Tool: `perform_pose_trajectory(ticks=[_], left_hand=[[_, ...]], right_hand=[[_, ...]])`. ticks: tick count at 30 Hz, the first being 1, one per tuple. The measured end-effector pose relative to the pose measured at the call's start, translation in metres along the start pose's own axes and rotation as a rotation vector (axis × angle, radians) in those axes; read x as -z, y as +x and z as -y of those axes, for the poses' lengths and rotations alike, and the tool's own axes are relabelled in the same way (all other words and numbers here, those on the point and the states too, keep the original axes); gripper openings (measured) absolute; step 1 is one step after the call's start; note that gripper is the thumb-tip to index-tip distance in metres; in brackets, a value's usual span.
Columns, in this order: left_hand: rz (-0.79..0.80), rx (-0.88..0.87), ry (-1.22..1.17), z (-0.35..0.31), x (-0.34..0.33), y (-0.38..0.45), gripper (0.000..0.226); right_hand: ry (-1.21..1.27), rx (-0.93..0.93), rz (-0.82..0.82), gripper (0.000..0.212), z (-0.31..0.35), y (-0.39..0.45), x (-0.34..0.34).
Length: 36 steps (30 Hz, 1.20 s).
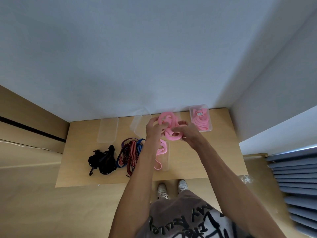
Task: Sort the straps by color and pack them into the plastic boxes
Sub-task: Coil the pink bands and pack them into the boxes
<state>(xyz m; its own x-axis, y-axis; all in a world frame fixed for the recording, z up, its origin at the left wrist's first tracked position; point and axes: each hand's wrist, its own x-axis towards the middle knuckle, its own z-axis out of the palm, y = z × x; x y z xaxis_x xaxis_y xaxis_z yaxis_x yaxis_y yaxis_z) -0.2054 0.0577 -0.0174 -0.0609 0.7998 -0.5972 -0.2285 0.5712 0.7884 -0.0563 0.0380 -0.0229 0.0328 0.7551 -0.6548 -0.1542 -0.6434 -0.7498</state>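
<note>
Both hands hold a coiled pink strap point(169, 127) in the air over the table. My left hand point(154, 129) grips its left side and my right hand point(186, 132) pinches its right side. Below them a clear plastic box point(166, 162) holds another pink strap point(161, 152). A closed clear box of pink straps point(201, 120) with a small label sits at the far right corner. A tangle of red-striped and blue straps point(131, 152) lies left of my left forearm, and a pile of black straps point(103, 160) lies further left.
A clear box point(108, 129) lies at the back left of the wooden table point(82, 172), and another clear box or lid point(139, 124) leans beside it. The wall runs right behind the table. A blue curtain point(295, 182) hangs at the right.
</note>
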Motion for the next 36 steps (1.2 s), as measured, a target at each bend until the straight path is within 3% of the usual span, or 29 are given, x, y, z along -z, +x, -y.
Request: perform_pose_trajectory(ticks=[4,7,11,16,21,30,36], left_hand=[[-0.019,-0.038,0.144,-0.001,-0.003,0.005,0.045],[0.012,-0.052,0.186,0.001,-0.007,0.006,0.044],[0.060,0.013,0.268,0.005,-0.009,0.003,0.028],[-0.020,-0.044,0.391,0.014,-0.013,0.011,0.045],[-0.135,-0.053,0.416,0.014,-0.021,0.034,0.044],[-0.112,-0.113,0.566,0.042,-0.006,0.103,0.043],[-0.083,-0.192,0.675,0.074,-0.012,0.141,0.031]], right_hand=[[-0.063,0.071,0.056,0.023,-0.004,0.001,0.005],[-0.040,0.151,-0.038,0.013,-0.004,0.004,0.004],[0.096,0.123,-0.142,0.021,-0.007,0.010,0.005],[0.132,0.102,-0.230,0.022,-0.012,0.018,-0.002],[-0.080,0.177,-0.381,0.034,-0.005,0.041,-0.015],[-0.372,0.226,-0.385,0.040,-0.025,0.109,-0.023],[-0.444,0.210,-0.465,0.037,-0.054,0.144,-0.017]])
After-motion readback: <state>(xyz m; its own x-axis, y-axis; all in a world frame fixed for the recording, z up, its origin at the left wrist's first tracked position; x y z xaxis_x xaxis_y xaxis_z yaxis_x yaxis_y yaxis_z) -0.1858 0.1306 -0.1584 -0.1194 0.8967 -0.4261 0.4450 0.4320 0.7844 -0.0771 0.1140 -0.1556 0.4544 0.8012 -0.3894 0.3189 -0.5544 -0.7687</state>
